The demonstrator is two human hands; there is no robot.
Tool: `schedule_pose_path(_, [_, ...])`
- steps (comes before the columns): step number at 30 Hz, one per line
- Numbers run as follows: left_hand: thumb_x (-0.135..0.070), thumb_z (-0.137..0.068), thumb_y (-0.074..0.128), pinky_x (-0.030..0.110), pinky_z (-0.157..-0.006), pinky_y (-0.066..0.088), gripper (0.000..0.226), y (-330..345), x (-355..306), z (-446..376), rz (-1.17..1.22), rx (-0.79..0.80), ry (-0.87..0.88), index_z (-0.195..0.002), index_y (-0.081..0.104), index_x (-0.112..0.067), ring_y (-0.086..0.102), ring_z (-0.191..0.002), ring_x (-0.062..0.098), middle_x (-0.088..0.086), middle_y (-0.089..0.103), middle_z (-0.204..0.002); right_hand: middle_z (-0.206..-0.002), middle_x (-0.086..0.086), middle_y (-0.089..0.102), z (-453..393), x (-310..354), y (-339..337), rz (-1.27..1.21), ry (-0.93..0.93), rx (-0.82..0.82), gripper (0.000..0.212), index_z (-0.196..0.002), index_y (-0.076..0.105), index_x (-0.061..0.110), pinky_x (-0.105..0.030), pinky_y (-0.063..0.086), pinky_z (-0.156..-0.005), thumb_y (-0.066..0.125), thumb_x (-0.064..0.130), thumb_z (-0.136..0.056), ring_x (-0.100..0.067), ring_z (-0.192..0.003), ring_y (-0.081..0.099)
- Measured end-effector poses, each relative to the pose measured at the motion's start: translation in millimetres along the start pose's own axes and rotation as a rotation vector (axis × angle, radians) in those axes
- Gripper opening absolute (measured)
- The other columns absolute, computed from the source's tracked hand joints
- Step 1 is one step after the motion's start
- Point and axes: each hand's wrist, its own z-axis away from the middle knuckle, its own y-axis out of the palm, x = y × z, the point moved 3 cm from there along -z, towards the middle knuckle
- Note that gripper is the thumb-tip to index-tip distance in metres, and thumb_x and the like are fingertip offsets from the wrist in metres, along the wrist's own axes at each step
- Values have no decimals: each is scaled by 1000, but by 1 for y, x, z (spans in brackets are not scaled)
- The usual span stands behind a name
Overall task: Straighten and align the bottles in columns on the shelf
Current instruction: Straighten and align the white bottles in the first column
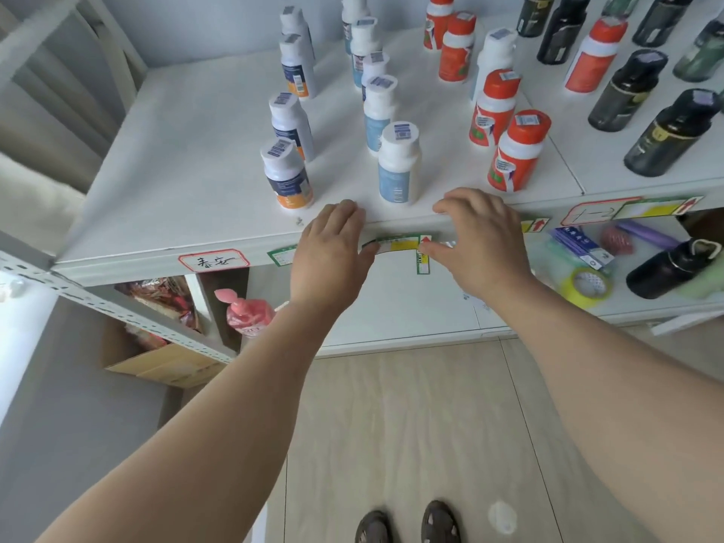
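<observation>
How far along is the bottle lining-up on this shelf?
Done: white bottles with navy-and-orange labels form a rough column. In hand: nothing; left hand and right hand flank the front pale-blue-labelled bottle, touching none. Left: the staggered red-capped orange bottles and black bottles.

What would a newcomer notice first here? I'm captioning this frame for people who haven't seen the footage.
Two bare hands, the left hand and right hand, reach over the front edge of a white shelf, holding nothing. Just beyond them stands a white bottle with a blue label, heading a loose column. To its right are orange-capped bottles, and dark bottles fill the far right.
</observation>
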Motion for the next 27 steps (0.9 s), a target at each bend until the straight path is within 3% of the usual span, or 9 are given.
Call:
schedule_pose_path(7, [-19, -85, 67, 40, -91, 45, 33, 3, 3, -1, 34, -86, 10, -114, 64, -6, 55, -110, 30, 8, 62, -121, -114, 1, 59, 0, 2, 2, -17, 20, -118, 34, -105, 62, 20, -37, 34, -83, 75, 32, -75, -28, -101, 50])
schedule_pose_path(13, [-14, -80, 71, 37, -87, 45, 33, 2, 0, -2, 36, -82, -8, -111, 64, -5, 56, -105, 29, 8, 62, -118, -114, 1, 58, 0, 5, 2, -12, 67, -99, 32, -105, 61, 21, -37, 34, -84, 74, 27, -77, -28, -101, 49])
schedule_pose_path(17, [-15, -80, 72, 38, -88, 49, 38, -6, -5, -5, 69, 16, -68, -114, 63, -4, 57, -107, 29, 8, 61, -121, -119, 1, 56, -1, 7, -6, -33, 79, 25, 35, -109, 60, 20, -37, 35, -89, 73, 28, -78, -27, -107, 48])
schedule_pose_path(20, [-27, -85, 68, 32, -98, 38, 44, -14, -8, -11, 145, 154, -183, -123, 60, -7, 49, -120, 24, 4, 55, -132, -125, -1, 55, -12, 6, -16, -108, 142, 158, 39, -117, 59, 17, -36, 37, -93, 68, 34, -83, -26, -112, 47])
schedule_pose_path(23, [-36, -88, 64, 29, -101, 33, 50, -21, -8, -21, 249, 244, -317, -131, 53, -12, 43, -126, 20, 0, 51, -136, -131, -6, 53, -29, 10, -33, -275, 259, 181, 50, -127, 53, 17, -37, 39, -94, 64, 41, -85, -27, -118, 47])
schedule_pose_path(27, [-42, -87, 63, 30, -105, 31, 61, -26, -9, -32, 409, 324, -490, -141, 43, -21, 38, -133, 16, -3, 43, -146, -139, 1, 46, -58, 27, -54, -434, 234, 191, 57, -134, 46, 23, -24, 31, -92, 65, 42, -84, -16, -124, 43])
